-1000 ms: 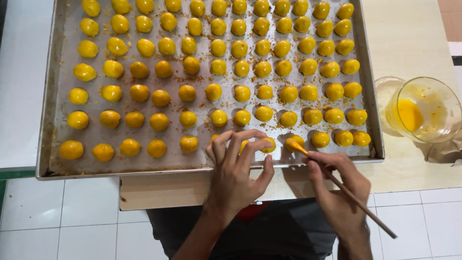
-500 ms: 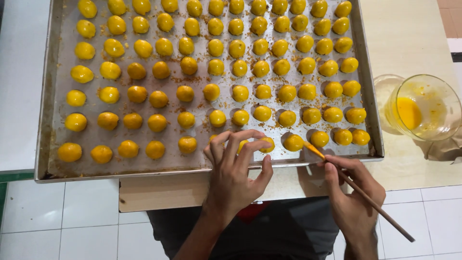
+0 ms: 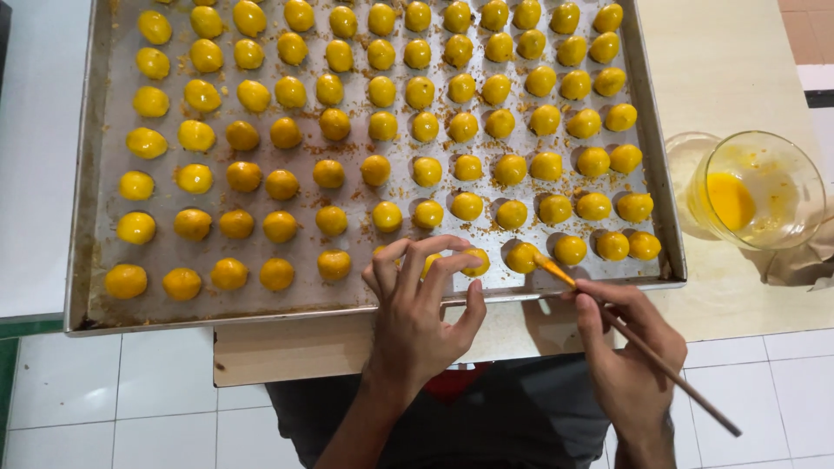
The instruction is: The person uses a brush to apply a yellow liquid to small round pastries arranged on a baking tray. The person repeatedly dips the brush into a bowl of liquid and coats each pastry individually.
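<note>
- The metal baking tray (image 3: pixel 87 174) lies on a pale wooden tabletop (image 3: pixel 738 61) and serves as the landmark; its near rim runs just in front of the person's hands.
- Rows of small round yellow glazed pastry balls (image 3: pixel 330 174) fill the tray from its left side to its right, with brown crumbs scattered on the metal between them.
- The left hand (image 3: pixel 417 321) rests over the tray's near rim, about midway along it. Its fingers (image 3: pixel 408 260) curl loosely over the front row and touch one or two balls there; whether it pinches any of them cannot be told, as the fingers hide what is underneath.
- Just to the right of that hand, in the front row, sits one pastry ball (image 3: pixel 521 257).
- The paintbrush (image 3: pixel 660 365) has a thin wooden handle that slants away from the tray toward the lower right; its orange-tipped bristles touch that ball.
- The right hand (image 3: pixel 625 356) grips the brush like a pen, fingers closed around the handle, just outside the tray's near rim.
- To the right of the tray, near its right rim, a clear glass bowl (image 3: pixel 764 187) stands tilted, with yellow egg wash (image 3: pixel 728 198) pooled inside.
</note>
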